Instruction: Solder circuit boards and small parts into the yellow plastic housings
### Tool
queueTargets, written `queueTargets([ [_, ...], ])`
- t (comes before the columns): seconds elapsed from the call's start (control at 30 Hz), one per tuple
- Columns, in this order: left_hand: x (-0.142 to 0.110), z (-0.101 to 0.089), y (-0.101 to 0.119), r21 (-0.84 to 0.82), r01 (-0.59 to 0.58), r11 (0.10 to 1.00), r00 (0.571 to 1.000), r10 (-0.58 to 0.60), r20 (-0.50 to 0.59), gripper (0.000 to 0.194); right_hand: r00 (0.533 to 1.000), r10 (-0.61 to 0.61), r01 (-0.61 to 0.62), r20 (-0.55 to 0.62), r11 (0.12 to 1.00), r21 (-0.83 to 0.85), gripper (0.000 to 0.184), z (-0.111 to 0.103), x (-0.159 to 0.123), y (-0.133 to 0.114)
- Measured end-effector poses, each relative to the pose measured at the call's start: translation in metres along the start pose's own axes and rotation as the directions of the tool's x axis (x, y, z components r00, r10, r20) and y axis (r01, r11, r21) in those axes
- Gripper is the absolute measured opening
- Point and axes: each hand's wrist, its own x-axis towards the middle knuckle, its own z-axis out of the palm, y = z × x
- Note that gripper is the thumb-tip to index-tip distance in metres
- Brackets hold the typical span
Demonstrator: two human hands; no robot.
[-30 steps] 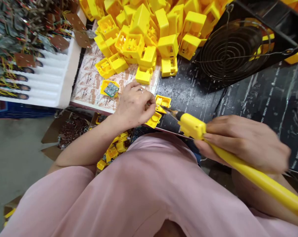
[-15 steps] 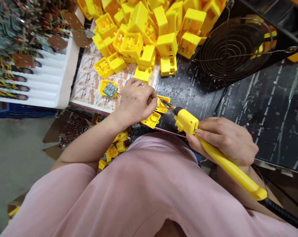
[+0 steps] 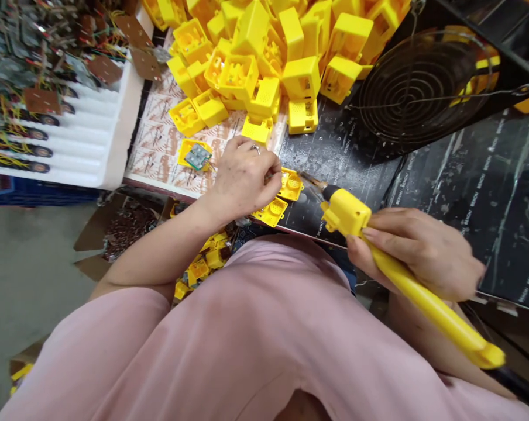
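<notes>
A yellow soldering iron with a long handle lies in the grip of my right hand, its tip pointing left and up, just right of an open yellow plastic casing. My left hand rests at the table's front edge with curled fingers, against the left side of that casing. What its fingertips pinch is hidden behind the hand. A second yellow casing part with a speaker-like grille sits just below. Left of my left hand, a green circuit board leans in another yellow casing.
Yellow casings are heaped at the back. A black fan stands at the right rear. At left, a white foam tray bears wired boards and round parts. Below the table edge are a cardboard box and more yellow parts.
My right hand has drawn the soldering iron to the right, so its tip has come away from the casing. My left hand stays at the casing.
</notes>
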Motion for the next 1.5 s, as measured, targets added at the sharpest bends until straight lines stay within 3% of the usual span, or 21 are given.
queueTargets([
  [0.13, -0.001, -0.001, -0.001, -0.004, -0.006, 1.000, 1.000, 0.006, -0.010, 0.022, 0.987, -0.106, 0.106, -0.118, 0.994, -0.008, 0.030, 0.006, 0.002, 0.001],
  [0.33, 0.001, -0.006, 0.000, -0.034, 0.020, 0.999, 1.000, -0.020, 0.016, 0.020, 0.979, -0.162, 0.167, -0.121, 0.986, 0.028, 0.030, 0.013, 0.008, 0.002],
  [0.53, 0.001, -0.005, -0.001, -0.054, 0.038, 0.998, 0.999, -0.036, 0.029, 0.018, 0.963, -0.251, 0.248, -0.097, 0.968, -0.037, 0.021, 0.014, 0.020, 0.001],
  [0.73, 0.001, -0.006, -0.002, -0.057, 0.033, 0.998, 0.998, -0.030, 0.049, 0.019, 0.990, -0.106, 0.103, -0.096, 0.994, -0.035, 0.028, 0.005, 0.009, -0.001],
  [1.0, 0.002, -0.004, -0.001, -0.023, 0.010, 1.000, 1.000, -0.009, 0.021, 0.019, 0.967, -0.220, 0.220, -0.130, 0.975, -0.013, 0.024, 0.016, 0.015, 0.002],
  [1.2, 0.002, -0.004, 0.000, -0.007, 0.007, 1.000, 0.999, -0.007, 0.034, 0.020, 0.989, -0.048, 0.049, -0.138, 0.999, 0.005, 0.027, 0.001, 0.007, -0.001],
  [1.37, 0.003, -0.005, 0.000, 0.003, 0.001, 1.000, 0.999, -0.001, 0.037, 0.020, 0.973, -0.100, 0.096, -0.206, 0.995, -0.028, 0.026, 0.007, 0.006, 0.003],
  [1.5, 0.003, -0.006, 0.000, 0.015, 0.001, 1.000, 0.999, -0.002, 0.047, 0.019, 0.980, -0.098, 0.094, -0.171, 0.995, -0.034, 0.028, 0.010, 0.006, 0.008],
])
